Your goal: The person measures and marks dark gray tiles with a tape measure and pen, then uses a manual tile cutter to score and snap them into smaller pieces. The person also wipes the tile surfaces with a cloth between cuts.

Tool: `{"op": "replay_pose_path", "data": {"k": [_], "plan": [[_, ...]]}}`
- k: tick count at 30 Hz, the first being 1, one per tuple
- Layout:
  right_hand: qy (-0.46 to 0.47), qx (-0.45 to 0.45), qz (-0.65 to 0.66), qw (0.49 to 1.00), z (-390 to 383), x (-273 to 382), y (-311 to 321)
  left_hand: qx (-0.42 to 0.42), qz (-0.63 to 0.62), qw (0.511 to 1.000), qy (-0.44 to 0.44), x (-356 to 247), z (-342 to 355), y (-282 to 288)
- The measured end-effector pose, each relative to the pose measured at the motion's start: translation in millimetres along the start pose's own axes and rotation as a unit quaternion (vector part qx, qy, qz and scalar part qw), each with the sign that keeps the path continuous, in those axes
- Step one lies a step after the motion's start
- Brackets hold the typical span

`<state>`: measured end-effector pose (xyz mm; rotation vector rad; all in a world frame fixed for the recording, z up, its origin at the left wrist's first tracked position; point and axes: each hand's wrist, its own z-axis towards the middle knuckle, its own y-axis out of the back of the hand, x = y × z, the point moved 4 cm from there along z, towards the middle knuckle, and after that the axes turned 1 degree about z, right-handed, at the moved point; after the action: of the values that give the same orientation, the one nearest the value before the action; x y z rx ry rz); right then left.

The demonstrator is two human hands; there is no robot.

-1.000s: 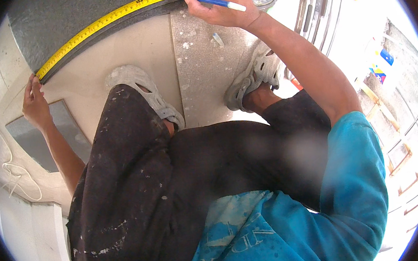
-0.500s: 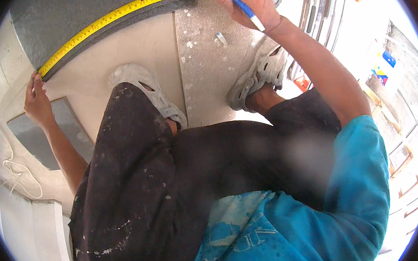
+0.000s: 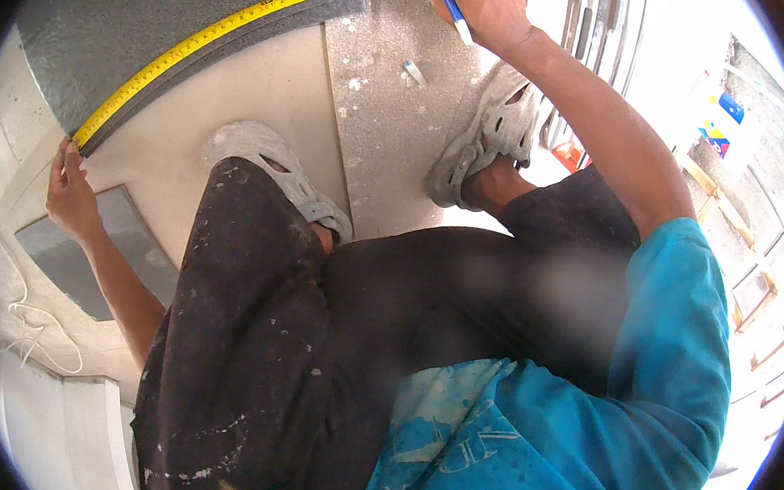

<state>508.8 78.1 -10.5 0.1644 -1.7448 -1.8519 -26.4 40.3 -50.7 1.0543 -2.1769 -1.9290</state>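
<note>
A yellow tape measure (image 3: 176, 53) is stretched along the near edge of a dark grey tile (image 3: 126, 26). My left hand (image 3: 72, 192) pinches its end at the tile's near left corner. At the top of the view, my right hand (image 3: 483, 3) grips the other end of the blade, past the tile's right end. A blue pen with a white tip (image 3: 453, 12) is held in the same hand, pointing down toward me. The tape's case is hidden or out of view.
A smaller grey tile piece (image 3: 97, 245) lies beside my left forearm, near a white cord (image 3: 34, 319). My feet wear grey clogs (image 3: 261, 154) on a beige board and a speckled panel (image 3: 383, 135). Metal strips (image 3: 610, 34) lie at the right, and a small white stub (image 3: 413, 73) between my feet.
My right hand has shifted slightly right, and the tape's visible blade reaches further that way. The pen has turned a little more upright. My left hand stays at the tile corner.
</note>
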Motion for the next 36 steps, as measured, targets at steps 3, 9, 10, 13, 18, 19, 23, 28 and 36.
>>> {"op": "replay_pose_path", "data": {"k": [3,9,10,13,18,19,23,28,36], "plan": [[0.014,0.006,0.004,1.0,0,-1,0,-0.003,0.012,1.0,-0.009,-2,-1,1],[0.017,0.019,0.01,1.0,1,0,2,-0.008,0.023,0.999,-0.021,-7,-4,1],[0.02,0.017,0.013,1.0,1,0,2,-0.012,0.014,0.999,-0.027,-7,-3,1],[0.02,0.019,0.007,1.0,3,0,0,0.005,0.021,1.0,-0.004,-6,-2,3],[-0.011,0.036,-0.013,0.999,0,-4,-4,0.017,0.038,0.999,-0.014,-8,0,0],[-0.024,0.036,-0.014,0.999,0,-4,-5,0.014,0.034,0.999,-0.02,-10,1,1],[0.004,0.117,-0.069,0.991,-14,-10,-21,0.05,0.036,0.997,-0.053,19,9,4],[-0.009,0.133,-0.028,0.991,2,-13,-9,0.032,0.008,0.999,-0.042,-31,16,17],[-0.378,0.051,0.209,0.9,137,-73,19,-0.034,-0.079,0.99,-0.114,-105,146,46]]}}
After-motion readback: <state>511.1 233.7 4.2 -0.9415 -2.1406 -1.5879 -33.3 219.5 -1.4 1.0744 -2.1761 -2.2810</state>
